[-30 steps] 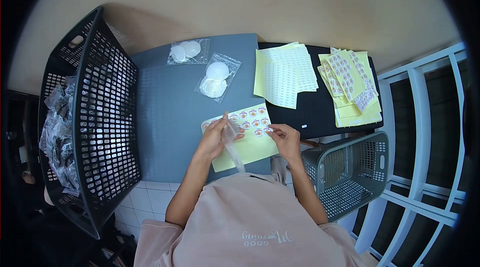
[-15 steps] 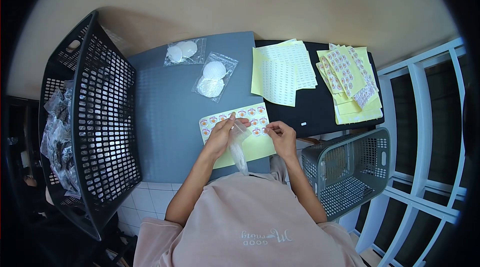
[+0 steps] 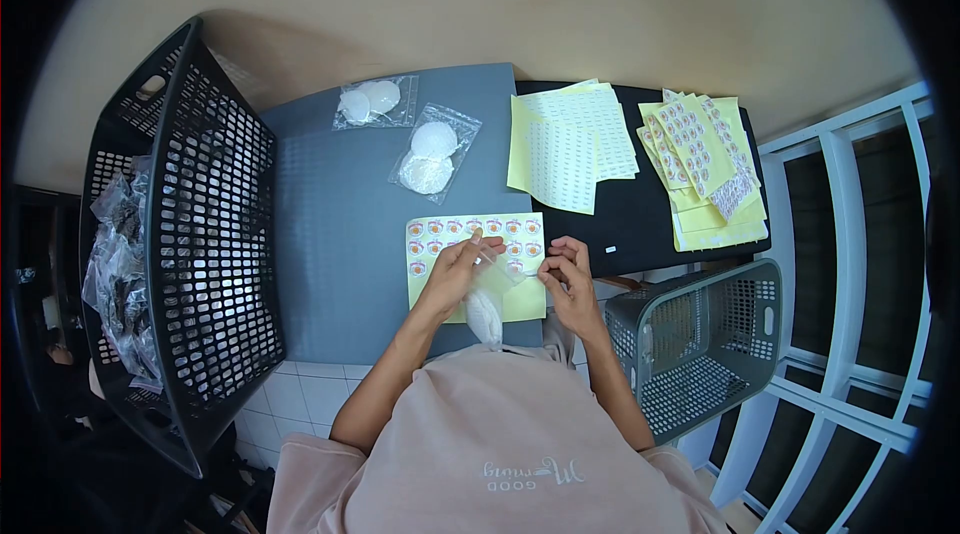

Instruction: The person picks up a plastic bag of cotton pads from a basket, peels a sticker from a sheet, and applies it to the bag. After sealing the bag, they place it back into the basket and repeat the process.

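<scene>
My left hand (image 3: 456, 274) is closed on the top of a clear plastic bag (image 3: 484, 312) with something white inside, hanging over the near table edge. Beneath it lies a yellow sheet of round orange-and-white stickers (image 3: 424, 284). At the sheet's right edge, my right hand (image 3: 570, 284) has its thumb and index finger pinched together; what they hold, if anything, is too small to make out. Two clear bags with white round pads, one at the back (image 3: 378, 100) and one nearer (image 3: 432, 156), rest on the grey table (image 3: 330, 264).
Yellow sheets with small print (image 3: 560, 159) and a pile of sticker sheets (image 3: 700, 159) lie on the black surface (image 3: 560, 224). A dark basket (image 3: 215, 234) with plastic bags stands left; a grey-green basket (image 3: 690, 344) is at the lower right.
The sticker sheet has turned straighter and shifted slightly. The bag in my left hand is spread wider near its top. My right hand has moved slightly right and down.
</scene>
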The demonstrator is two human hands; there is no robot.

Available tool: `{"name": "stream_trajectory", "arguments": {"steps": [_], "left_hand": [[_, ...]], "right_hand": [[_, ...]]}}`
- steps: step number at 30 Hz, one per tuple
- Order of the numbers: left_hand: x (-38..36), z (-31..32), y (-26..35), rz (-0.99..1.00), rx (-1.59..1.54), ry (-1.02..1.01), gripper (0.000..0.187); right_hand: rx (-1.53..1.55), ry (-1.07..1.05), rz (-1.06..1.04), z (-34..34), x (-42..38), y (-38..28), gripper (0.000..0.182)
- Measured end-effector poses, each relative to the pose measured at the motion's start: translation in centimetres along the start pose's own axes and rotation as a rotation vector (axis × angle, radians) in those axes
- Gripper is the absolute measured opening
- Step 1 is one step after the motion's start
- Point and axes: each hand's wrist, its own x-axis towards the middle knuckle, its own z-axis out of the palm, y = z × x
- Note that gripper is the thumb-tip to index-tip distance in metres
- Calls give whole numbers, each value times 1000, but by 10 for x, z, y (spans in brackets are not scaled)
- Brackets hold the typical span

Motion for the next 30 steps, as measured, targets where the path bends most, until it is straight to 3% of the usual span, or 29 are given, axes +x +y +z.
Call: {"name": "stream_trajectory", "arguments": {"steps": [5,7,8,11,13,15,16,17,20,24,30], "left_hand": [[-1,2,2,1,-8,24,53],[-1,1,1,-15,-61,28,51],[-1,1,1,-14,-61,27,51],[-3,-2,8,-1,-124,42,47],[-9,-2,23,22,-212,-66,43],[-11,3,37,94,-252,-24,41],[-12,5,46,165,-294,19,39],[-14,8,56,176,-293,23,39],[-22,19,92,271,-389,70,34],[-31,26,115,260,-470,101,34],[-40,22,126,479,-573,-26,43]], "right_hand": [[101,-6,35,-14,-6,0,4],[216,51,75,-29,-8,11,2],[133,93,14,-36,-9,25,7],[355,270,151,-41,-2,-13,13],[359,274,94,-40,2,-27,22],[499,242,119,-37,4,-51,31],[555,204,73,-31,7,-60,52],[558,196,64,-24,10,-73,52],[576,42,33,5,18,-100,80],[458,68,33,14,42,-118,75],[573,37,-26,6,58,-142,69]]}}
